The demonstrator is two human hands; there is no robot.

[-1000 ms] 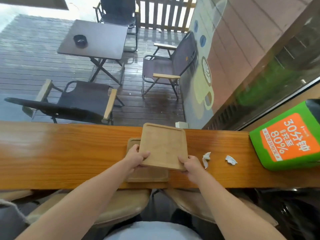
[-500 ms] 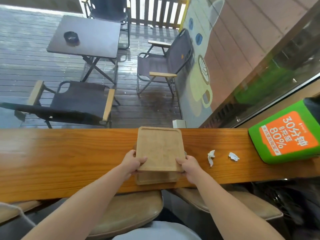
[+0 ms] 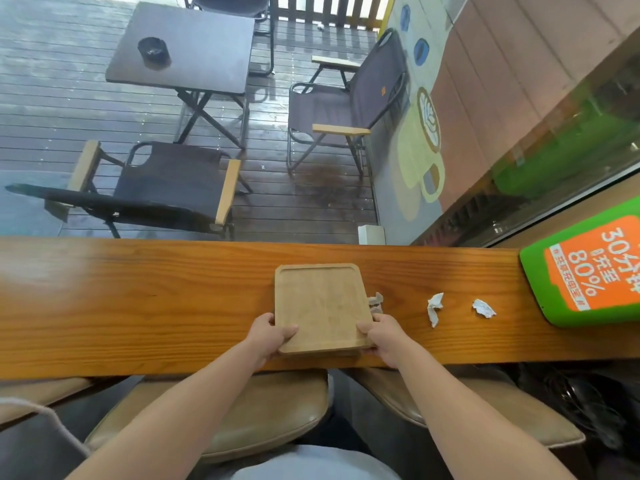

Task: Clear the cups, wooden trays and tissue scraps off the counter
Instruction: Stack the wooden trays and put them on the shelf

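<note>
**Both hands grip stacked trays on the counter**

Nearest the camera, two bare forearms reach forward over two tan padded stools [image 3: 221, 410]. The left hand [image 3: 268, 332] pinches the near left corner of the top tray [image 3: 320, 306], thumb on its upper face and fingers curled under the edge. The right hand [image 3: 381, 336] pinches the near right corner the same way, thumb on top. The top tray is a shallow wooden tray with a raised rim, and nothing lies in it. A sliver of a second tray [image 3: 346, 352] shows just beneath its near edge; the two are closely aligned, and what the lower one holds cannot be seen.

The trays sit on the long wooden counter [image 3: 138, 306], near its front edge. Touching the right side of the top tray is a small tissue scrap [image 3: 375, 303]. Further right lie two more crumpled scraps [image 3: 434, 308], [image 3: 483, 308], apart from each other and from the trays. At the right end of the counter stands a green box [image 3: 585, 268] with an orange label.

Beyond the counter is a wet deck with folding chairs [image 3: 166, 188] and a dark table [image 3: 187, 46] carrying a black ashtray [image 3: 154, 51].
</note>
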